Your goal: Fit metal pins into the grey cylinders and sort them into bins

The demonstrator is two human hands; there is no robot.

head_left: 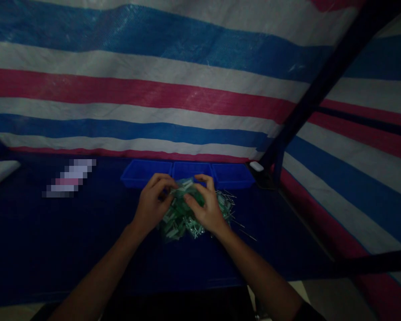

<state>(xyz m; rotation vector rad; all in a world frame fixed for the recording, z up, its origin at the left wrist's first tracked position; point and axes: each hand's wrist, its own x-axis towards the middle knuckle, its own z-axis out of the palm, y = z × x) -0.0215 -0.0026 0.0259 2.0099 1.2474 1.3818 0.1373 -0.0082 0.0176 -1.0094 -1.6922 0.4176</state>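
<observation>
A heap of small pale-green parts with thin metal pins point(180, 216) lies on a dark blue table point(70, 240). My left hand point(153, 203) rests on the heap's left side with its fingers curled and pinched at the top of the pile. My right hand point(205, 207) sits on the right side, fingers bent and pressed onto the parts. Both hands meet over the heap's far edge. What exactly each pinch holds is too dim and small to make out.
Three blue trays point(143, 171) point(191, 169) point(232, 174) stand in a row just behind the heap. A striped red, white and blue tarp point(153, 89) hangs behind. A dark frame bar point(321, 84) rises at right. A pale blurred object point(70, 178) lies at left.
</observation>
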